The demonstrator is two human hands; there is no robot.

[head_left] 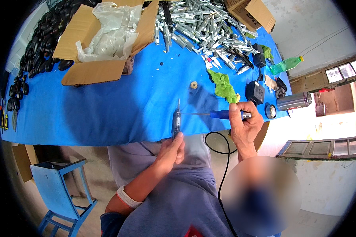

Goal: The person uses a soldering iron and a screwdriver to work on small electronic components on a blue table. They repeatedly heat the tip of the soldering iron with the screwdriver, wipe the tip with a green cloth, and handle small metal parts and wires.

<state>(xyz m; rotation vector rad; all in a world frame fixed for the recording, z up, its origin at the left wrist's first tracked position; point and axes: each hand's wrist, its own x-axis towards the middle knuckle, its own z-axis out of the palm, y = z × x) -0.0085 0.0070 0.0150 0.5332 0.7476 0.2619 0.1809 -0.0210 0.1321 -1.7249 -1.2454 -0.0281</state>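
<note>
My left hand [172, 152] pinches the lower end of a slim grey metal device with a thin shaft [177, 121], held upright at the table's near edge. My right hand [246, 123] is closed on a screwdriver with a blue handle [220, 114]. Its thin blade points left, and the tip meets or nearly meets the upper part of the device; contact is too small to tell. Many similar metal pieces [209, 29] lie heaped at the far side of the blue-covered table [103, 114].
Far left stands an open cardboard box [93, 73] with clear plastic bags, beside heaped black casings [43, 43]. Right of centre lie a green cloth [223, 86], a black adapter [254, 93], a steel flask [294, 101] and a green bottle [285, 65]. A black cable [226, 173] hangs past my lap.
</note>
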